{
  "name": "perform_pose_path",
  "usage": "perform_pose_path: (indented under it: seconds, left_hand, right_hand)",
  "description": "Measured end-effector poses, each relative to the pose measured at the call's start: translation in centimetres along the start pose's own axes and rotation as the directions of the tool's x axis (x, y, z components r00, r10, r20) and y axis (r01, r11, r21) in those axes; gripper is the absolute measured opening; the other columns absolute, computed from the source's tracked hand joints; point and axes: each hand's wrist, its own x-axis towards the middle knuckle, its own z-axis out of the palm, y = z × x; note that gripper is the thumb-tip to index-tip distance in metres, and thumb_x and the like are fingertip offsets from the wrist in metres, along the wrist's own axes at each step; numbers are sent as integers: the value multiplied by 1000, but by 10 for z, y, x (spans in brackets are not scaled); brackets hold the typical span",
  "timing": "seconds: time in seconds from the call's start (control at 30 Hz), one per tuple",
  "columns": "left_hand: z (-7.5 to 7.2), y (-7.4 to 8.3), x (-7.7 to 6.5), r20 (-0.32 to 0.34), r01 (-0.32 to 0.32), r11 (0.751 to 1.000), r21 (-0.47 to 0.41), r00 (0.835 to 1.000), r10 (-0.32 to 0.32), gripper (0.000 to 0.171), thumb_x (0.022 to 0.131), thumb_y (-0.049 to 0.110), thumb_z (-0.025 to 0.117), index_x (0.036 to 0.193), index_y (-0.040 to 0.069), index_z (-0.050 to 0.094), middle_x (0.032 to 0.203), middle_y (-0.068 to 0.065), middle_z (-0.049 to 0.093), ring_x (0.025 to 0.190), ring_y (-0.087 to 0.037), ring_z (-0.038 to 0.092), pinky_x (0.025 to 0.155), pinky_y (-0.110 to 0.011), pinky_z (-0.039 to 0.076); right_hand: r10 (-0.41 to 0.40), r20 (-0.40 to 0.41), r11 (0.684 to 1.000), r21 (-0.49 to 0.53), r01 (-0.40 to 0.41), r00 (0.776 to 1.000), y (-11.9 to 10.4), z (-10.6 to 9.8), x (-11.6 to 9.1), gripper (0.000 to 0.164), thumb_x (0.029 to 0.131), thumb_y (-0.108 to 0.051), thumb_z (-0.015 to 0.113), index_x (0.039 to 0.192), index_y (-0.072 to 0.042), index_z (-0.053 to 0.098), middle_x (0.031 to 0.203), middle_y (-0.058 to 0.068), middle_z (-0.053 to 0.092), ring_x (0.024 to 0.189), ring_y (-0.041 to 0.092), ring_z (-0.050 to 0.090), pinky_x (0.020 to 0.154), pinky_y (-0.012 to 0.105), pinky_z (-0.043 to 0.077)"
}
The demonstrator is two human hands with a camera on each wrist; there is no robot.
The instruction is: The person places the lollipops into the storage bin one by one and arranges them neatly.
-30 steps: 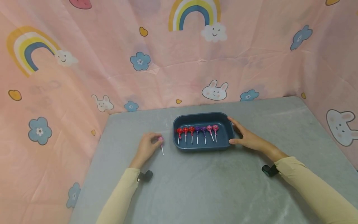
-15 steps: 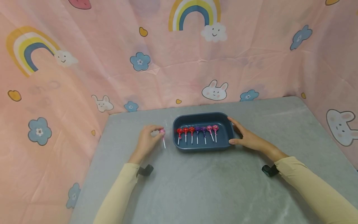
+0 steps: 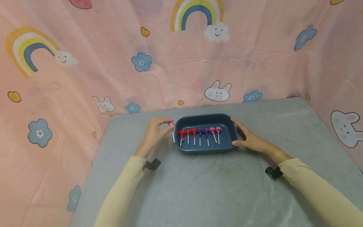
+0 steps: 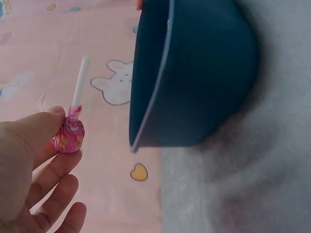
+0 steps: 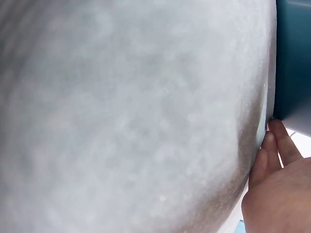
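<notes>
In the head view my left hand (image 3: pixel 155 130) pinches a pink-wrapped lollipop (image 3: pixel 171 125) by its candy head, just outside the left rim of a dark blue rectangular tray (image 3: pixel 208 150). The left wrist view shows that lollipop (image 4: pixel 69 133) between thumb and index finger, its white stick pointing up in that picture, apart from the tray wall (image 4: pixel 204 82). Inside the tray lies a row of lollipops: red ones (image 3: pixel 188 132), purple ones (image 3: pixel 206 131) and pink ones (image 3: pixel 218 130), sticks toward me. My right hand (image 3: pixel 250 138) touches the tray's right end, fingers and thumb spread along it.
The tray stands on a grey table (image 3: pixel 204 189). A pink patterned cloth (image 3: pixel 170 85) hangs behind the table and at its sides. A dark wrist camera (image 3: pixel 153 164) sits below the left hand, another camera (image 3: pixel 273 172) below the right.
My left hand has lifted the pink lollipop and carried it right and away from me, up to the tray's left rim. The right hand and the tray have stayed in place.
</notes>
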Motion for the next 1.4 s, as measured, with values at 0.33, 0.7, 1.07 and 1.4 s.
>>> perform_pose_path:
  seconds: [0.33, 0.7, 1.07, 1.4]
  left_hand:
    - [11, 20, 19, 32, -41, 997, -63, 999, 43, 32, 89, 37, 73, 115, 20, 74, 113, 0, 73, 105, -21, 61, 94, -45, 53]
    - [27, 41, 38, 76, -108, 991, -82, 990, 115, 31, 90, 35, 73, 114, 17, 75, 115, -1, 74, 105, -20, 62, 95, -43, 53]
    - [48, 65, 55, 126, -148, 987, -64, 980, 156, 33, 92, 41, 69, 115, 18, 75, 113, 2, 73, 101, -15, 64, 87, -32, 54]
    - [67, 88, 68, 130, -200, 973, -117, 968, 215, 30, 91, 36, 71, 114, 16, 75, 110, -1, 73, 101, -17, 67, 86, -27, 55]
  right_hand:
    - [-4, 0, 1000, 3, 4, 1000, 1, -1, 1, 101, 90, -33, 72, 155, -48, -4, 163, 26, 15, 149, 50, 18, 113, 74, 17]
    - [14, 2, 1000, -13, -14, 1000, -1, -1, 1, 102, 90, -35, 72, 156, -45, -5, 164, 26, 13, 149, 51, 16, 113, 74, 17]
    - [21, 5, 1000, -6, -21, 1000, -1, -1, 1, 101, 90, -34, 72, 155, -47, -5, 164, 26, 11, 149, 52, 15, 113, 75, 16]
    - [33, 7, 999, -9, -33, 999, -3, 0, 2, 101, 90, -35, 71, 156, -45, -5, 165, 26, 9, 149, 53, 15, 111, 77, 16]
